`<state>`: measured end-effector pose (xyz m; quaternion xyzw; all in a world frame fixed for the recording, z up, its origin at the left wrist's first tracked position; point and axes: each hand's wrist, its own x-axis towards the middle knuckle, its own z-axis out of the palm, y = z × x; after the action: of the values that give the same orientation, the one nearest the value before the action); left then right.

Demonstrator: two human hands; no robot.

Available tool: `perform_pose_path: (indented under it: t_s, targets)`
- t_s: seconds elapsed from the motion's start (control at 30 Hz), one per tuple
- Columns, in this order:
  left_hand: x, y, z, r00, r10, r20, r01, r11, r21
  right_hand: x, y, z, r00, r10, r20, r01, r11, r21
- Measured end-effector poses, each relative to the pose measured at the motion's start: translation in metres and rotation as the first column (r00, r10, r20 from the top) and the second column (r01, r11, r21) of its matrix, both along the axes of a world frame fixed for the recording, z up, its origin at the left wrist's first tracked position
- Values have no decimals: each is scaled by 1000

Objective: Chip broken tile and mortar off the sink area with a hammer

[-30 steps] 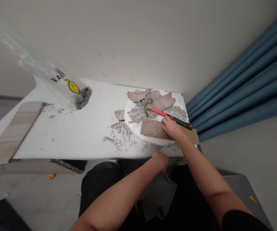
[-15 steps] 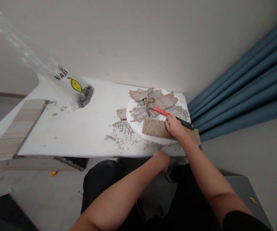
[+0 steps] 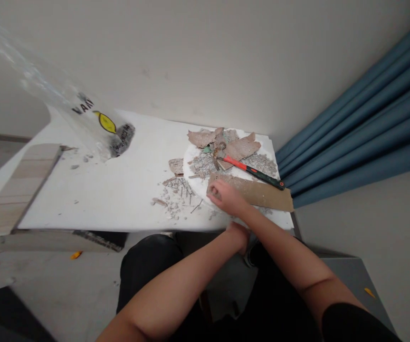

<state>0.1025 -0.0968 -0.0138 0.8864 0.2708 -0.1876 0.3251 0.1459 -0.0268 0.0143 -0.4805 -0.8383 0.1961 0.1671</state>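
My right hand point(image 3: 224, 195) is closed, its fingers curled together at the left end of a brown board point(image 3: 267, 194); what they may pinch is hidden. Just behind the board lies a claw hammer point(image 3: 249, 170) with a red and black handle, untouched. Its head rests among torn brown pieces point(image 3: 240, 147) and grey crumbs on a round white slab point(image 3: 191, 154). At the table's front edge, below my right wrist, my left hand point(image 3: 239, 235) looks fist-like. Most of its fingers are out of sight, and I cannot make out what they hold, if anything.
Nails and grey rubble point(image 3: 181, 194) are scattered on the white tabletop point(image 3: 119, 194) left of the slab. A clear plastic bag point(image 3: 98, 128) stands further left, near a wood-patterned panel point(image 3: 23, 185). Blue curtains point(image 3: 361, 123) hang at the right; a wall rises behind.
My right hand has left its place beside the hammer handle and moved left and nearer along the board to its left end. The hammer stays lying. The view has shifted slightly.
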Motion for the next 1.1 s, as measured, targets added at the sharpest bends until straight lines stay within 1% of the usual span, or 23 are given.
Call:
perform_pose_path:
  t_s: [0.07,0.1,0.13,0.17,0.23,0.3,0.5,0.67,0.93,1.1]
  targets:
    - [0,2,4,994,-59,-94,58,998,-7,25,16,4,980,-187,63,186,982,33]
    - [-1,3,6,988,-84,-133,84,996,-6,39,22,7,949,-290,128,286,957,48]
    - [-2,4,9,984,-98,-151,100,995,2,53,27,9,913,-360,192,359,932,42]
    - [-3,5,11,982,-104,-157,107,994,15,65,30,11,887,-392,245,398,917,28]
    - [-5,6,14,983,-96,-154,103,994,35,82,33,13,871,-378,314,397,918,3]
    - [-5,6,16,985,-88,-151,95,995,38,88,32,13,878,-347,330,370,929,-7]
    - [1,3,15,986,-97,-134,100,995,20,84,35,9,887,-318,334,338,941,-3]
    - [3,3,14,984,-92,-153,97,995,25,85,41,6,879,-328,346,352,936,-7]
    - [1,4,18,976,-122,-181,130,991,31,86,44,2,876,-327,353,352,936,-6]
    - [-1,3,19,982,-119,-148,128,990,53,85,45,-1,874,-336,351,359,933,0]
